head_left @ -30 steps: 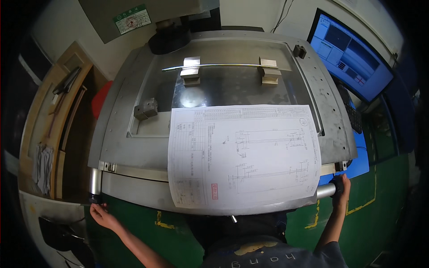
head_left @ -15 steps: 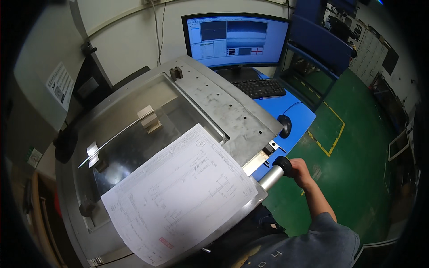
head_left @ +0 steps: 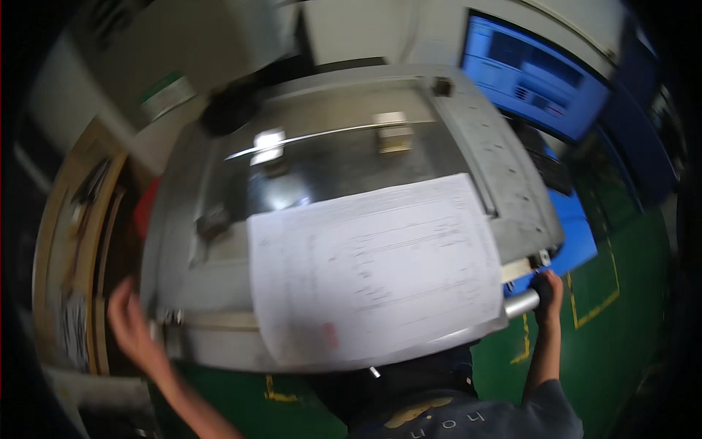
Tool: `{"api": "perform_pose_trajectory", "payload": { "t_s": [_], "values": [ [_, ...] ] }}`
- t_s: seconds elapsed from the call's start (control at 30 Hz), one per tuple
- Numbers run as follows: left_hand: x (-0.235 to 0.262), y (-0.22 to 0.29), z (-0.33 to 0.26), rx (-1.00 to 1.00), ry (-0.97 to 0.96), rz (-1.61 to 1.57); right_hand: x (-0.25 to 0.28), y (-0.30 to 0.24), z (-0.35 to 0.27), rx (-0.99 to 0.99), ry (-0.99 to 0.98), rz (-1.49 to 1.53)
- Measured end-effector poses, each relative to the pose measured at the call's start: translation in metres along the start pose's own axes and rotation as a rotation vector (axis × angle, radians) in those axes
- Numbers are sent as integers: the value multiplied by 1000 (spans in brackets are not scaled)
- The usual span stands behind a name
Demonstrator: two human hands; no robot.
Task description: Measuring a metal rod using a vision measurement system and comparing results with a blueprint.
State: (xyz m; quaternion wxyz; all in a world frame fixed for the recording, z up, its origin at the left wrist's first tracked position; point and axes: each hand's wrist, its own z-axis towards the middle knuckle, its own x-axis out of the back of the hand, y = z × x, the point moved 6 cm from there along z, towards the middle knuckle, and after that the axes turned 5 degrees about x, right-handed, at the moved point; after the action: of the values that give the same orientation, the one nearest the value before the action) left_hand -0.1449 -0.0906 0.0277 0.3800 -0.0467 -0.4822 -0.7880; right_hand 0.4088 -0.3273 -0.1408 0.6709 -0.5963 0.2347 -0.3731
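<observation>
Your right hand (head_left: 547, 294) is wrapped tight around the end of the silver bar (head_left: 521, 303), at the right front corner of the big grey machine (head_left: 468, 146). Your left hand (head_left: 130, 328) is at the machine's left front corner, fingers spread wide, touching its edge. It is too blurry to tell if it holds anything. A large white sheet (head_left: 376, 267) with thin drawn lines lies flat on the machine's front half and hangs a little over the front edge. A bright blue screen (head_left: 534, 77) glows behind the machine's right side.
</observation>
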Motion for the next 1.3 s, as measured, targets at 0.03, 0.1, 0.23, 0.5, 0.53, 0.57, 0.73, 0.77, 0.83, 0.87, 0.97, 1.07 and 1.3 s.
{"api": "perform_pose_trajectory", "payload": {
  "t_s": [0.03,0.1,0.23,0.5,0.53,0.57,0.73,0.77,0.83,0.87,0.97,1.07,1.3],
  "values": [
    [-36,18,16,-94,-184,-62,6,6,0,6,52,150],
    [-95,34,46,-149,-371,-109,9,9,-1,-97,48,294],
    [-153,33,88,-199,-565,38,-8,11,-2,-74,52,299],
    [-215,40,95,49,-994,-13,21,57,1,43,85,104],
    [-219,41,92,57,-993,-45,11,37,1,-35,75,171],
    [-215,42,93,75,-975,-70,-1,11,0,-110,45,248],
    [-217,55,87,137,-970,-132,-2,1,-2,-102,47,260],
    [-217,55,87,137,-961,-142,-3,0,-3,-100,58,263],
    [-218,52,88,149,-966,-156,-5,0,-3,-102,70,266],
    [-219,50,88,162,-968,-170,-6,1,-3,-104,53,271],
    [-221,42,92,146,-988,-177,-8,0,-3,-104,34,279],
    [-220,39,92,149,-974,-167,-9,-2,-3,-101,34,280],
    [-213,44,83,205,-936,-169,-9,-2,-2,-91,31,281]
  ]
}}
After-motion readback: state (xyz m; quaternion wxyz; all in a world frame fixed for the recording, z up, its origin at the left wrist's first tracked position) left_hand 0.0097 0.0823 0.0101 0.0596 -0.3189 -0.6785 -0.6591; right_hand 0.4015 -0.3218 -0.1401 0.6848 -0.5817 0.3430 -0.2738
